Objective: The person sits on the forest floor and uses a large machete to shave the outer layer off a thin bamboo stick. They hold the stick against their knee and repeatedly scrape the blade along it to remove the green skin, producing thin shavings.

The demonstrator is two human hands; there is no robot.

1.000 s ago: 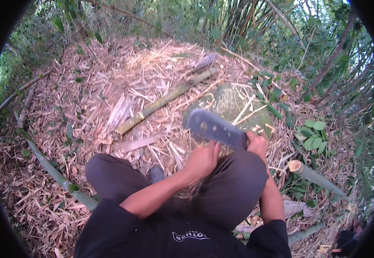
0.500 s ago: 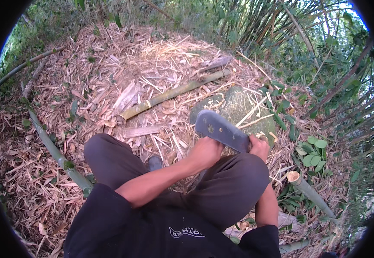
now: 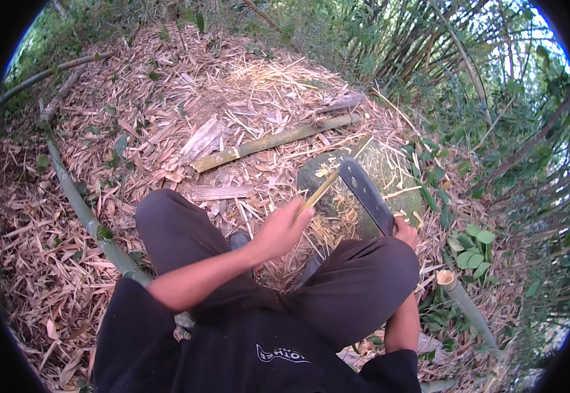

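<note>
My left hand (image 3: 283,230) is closed around one end of a thin yellow-green bamboo strip (image 3: 327,185), which slants up and away to the right. In my right hand (image 3: 405,233), beside my right knee, is the handle of a machete (image 3: 367,195) with a broad dark blade. The blade points away and a little left, its tip close to the strip; whether they touch I cannot tell. Beneath both lies a mossy boulder (image 3: 396,171) scattered with pale shavings. My fingers partly hide the machete's handle.
Beyond my knees a cut bamboo pole (image 3: 275,142) lies on the leaf litter. Another bamboo pole (image 3: 75,200) runs along the left. A cut bamboo stem (image 3: 469,308) lies at the right near green leaves (image 3: 473,249). Dense bamboo stalks (image 3: 422,46) stand at the back right.
My left hand has drawn back left from beside the blade, and the bamboo strip now shows in it. The machete has swung from slanting left to pointing more away from me.
</note>
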